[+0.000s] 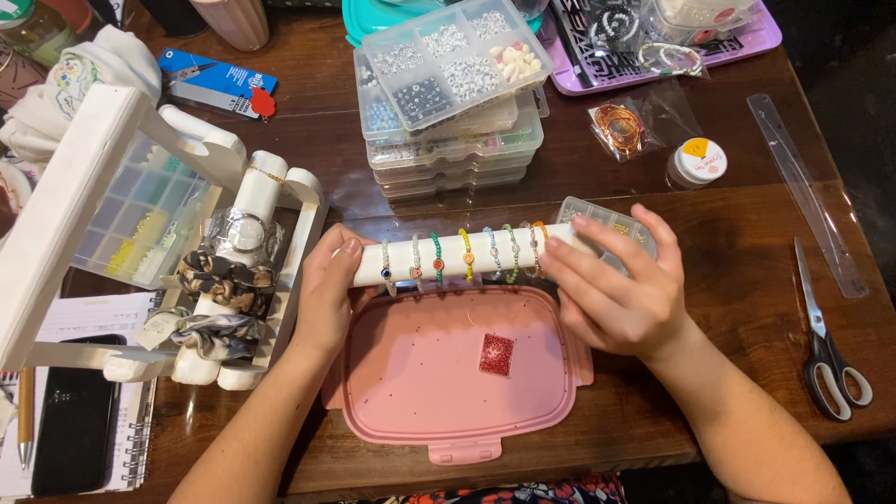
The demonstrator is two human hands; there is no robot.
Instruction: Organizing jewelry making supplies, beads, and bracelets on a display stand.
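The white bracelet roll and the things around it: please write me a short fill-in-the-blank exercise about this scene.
1. Both hands, left hand and right hand, hold a white roll that carries beaded ____.
2. Under the roll lies a ____ plastic lid.
3. The scissors lie to the ____ of the right hand.
4. On the lid rests a small square patch of ____ beads.

Missing words: bracelets; pink; right; red

White roll's [467,254] right end hidden under right hand [616,294] — purple tray [747,42] cut off at top.
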